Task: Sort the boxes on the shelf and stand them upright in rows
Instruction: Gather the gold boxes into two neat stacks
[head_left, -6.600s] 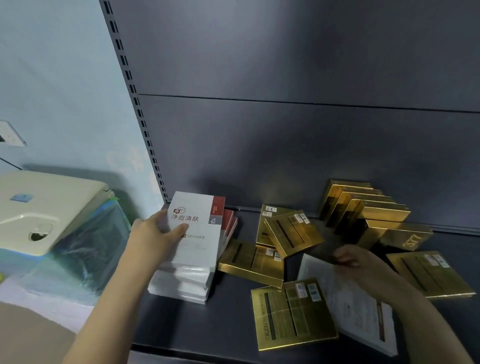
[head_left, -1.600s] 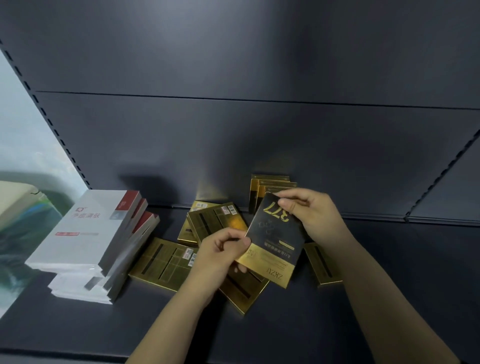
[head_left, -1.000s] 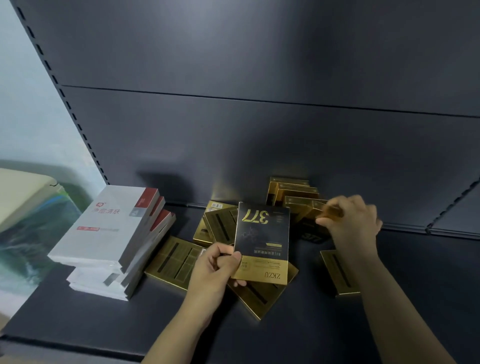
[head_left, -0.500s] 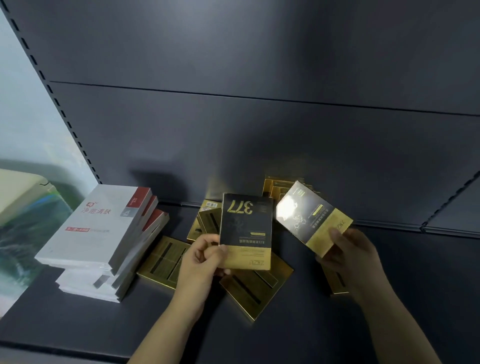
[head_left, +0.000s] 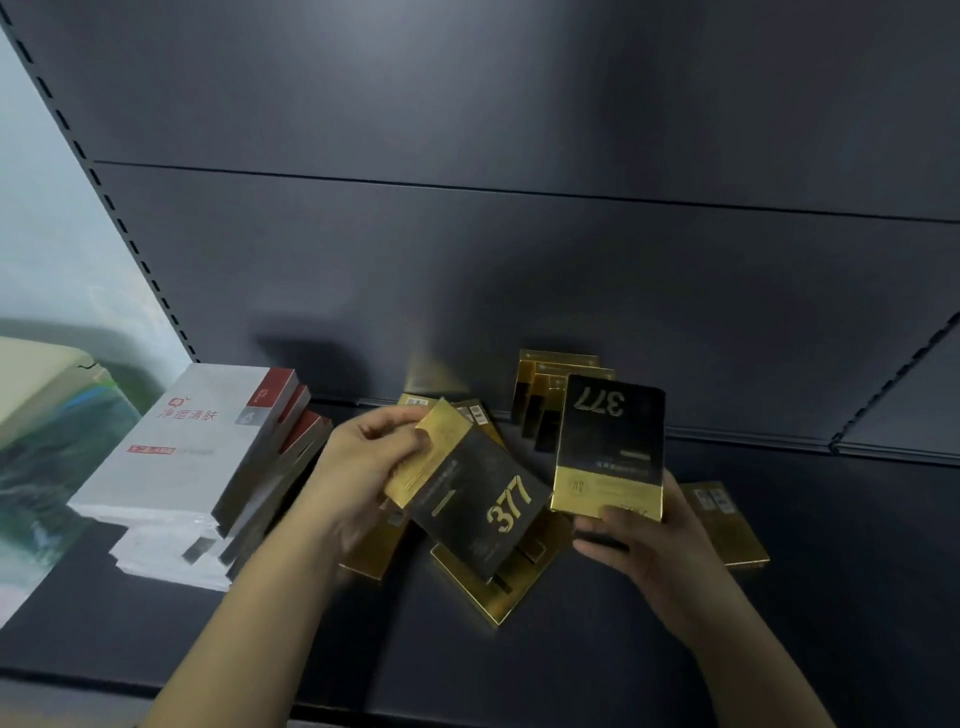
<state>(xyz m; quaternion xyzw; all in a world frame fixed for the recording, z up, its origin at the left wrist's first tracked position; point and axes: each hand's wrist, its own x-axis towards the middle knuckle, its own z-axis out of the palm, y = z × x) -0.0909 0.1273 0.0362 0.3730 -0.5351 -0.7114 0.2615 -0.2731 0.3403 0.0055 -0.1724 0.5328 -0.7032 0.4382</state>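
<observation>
Dark grey shelving fills my view, its back panel rising behind a cluttered shelf deck. My left hand grips a black-and-gold "377" box by its gold end, tilted with the print running toward four o'clock. My right hand pinches a second "377" box at its gold bottom edge, face toward me, numerals upside down.

To do this step well, I judge both boxes should be turned to the same orientation and squared face to face before I set them down, so they stand as a pair.

Beneath my hands, loose gold boxes lie flat; one more lies at three o'clock. At twelve o'clock a few gold boxes stand against the panel, the likely start of the row. At nine o'clock sits a leaning stack of white boxes.
</observation>
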